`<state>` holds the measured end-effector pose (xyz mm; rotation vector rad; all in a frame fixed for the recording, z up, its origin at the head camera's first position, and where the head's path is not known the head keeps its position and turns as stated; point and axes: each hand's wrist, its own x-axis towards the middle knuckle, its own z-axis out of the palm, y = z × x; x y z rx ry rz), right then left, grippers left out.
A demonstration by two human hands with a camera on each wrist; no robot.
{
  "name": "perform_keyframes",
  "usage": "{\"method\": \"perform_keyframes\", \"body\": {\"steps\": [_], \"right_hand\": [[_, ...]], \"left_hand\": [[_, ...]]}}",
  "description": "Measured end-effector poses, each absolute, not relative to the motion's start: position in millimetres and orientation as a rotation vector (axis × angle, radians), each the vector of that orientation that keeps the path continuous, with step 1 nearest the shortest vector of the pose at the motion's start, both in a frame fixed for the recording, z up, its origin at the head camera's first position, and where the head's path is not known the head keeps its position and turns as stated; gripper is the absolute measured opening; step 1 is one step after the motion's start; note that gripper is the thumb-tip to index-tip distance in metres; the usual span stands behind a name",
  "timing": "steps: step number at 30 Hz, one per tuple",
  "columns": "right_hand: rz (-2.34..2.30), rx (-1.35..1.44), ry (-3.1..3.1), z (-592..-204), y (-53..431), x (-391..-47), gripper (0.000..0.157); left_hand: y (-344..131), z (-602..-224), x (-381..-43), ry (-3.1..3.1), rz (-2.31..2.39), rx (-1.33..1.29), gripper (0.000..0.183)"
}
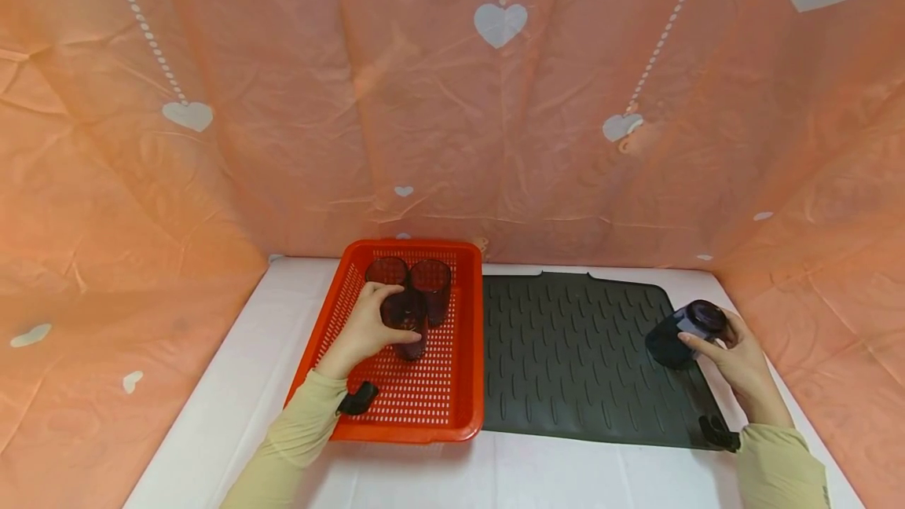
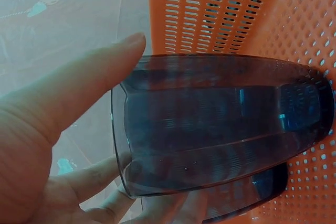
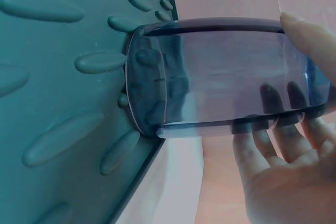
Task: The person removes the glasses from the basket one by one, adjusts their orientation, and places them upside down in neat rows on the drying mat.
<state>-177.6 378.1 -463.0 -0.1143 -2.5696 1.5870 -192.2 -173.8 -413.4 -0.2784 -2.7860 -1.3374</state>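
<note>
My left hand [image 1: 368, 328] reaches into an orange-red basket [image 1: 470, 383] and holds a dark tinted drinking glass [image 2: 210, 124] near its rim, thumb on one side and fingers on the other. This glass stands mouth up. Two similar glasses, a left one [image 1: 382, 267] and a right one [image 1: 433, 281], stand behind it in the basket. At the right, my right hand [image 1: 742, 360] grips another tinted glass [image 3: 220, 72] by its base end. That glass is upside down, its rim against the dark ribbed mat [image 1: 566, 360] near the right edge.
The basket and mat lie side by side on a white-covered table [image 1: 523, 470]. A peach curtain with white hearts [image 1: 438, 140] encloses the back and both sides. The basket has raised, perforated walls.
</note>
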Motion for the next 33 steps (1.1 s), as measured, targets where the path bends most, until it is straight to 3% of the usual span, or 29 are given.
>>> {"method": "perform_keyframes", "body": {"steps": [33], "right_hand": [[1.6,-0.108,-2.522,-469.0,379.6,-179.2,0.069]], "left_hand": [[-174.9,-413.0,-189.9,-2.757,-1.317,-0.252,0.078]]}}
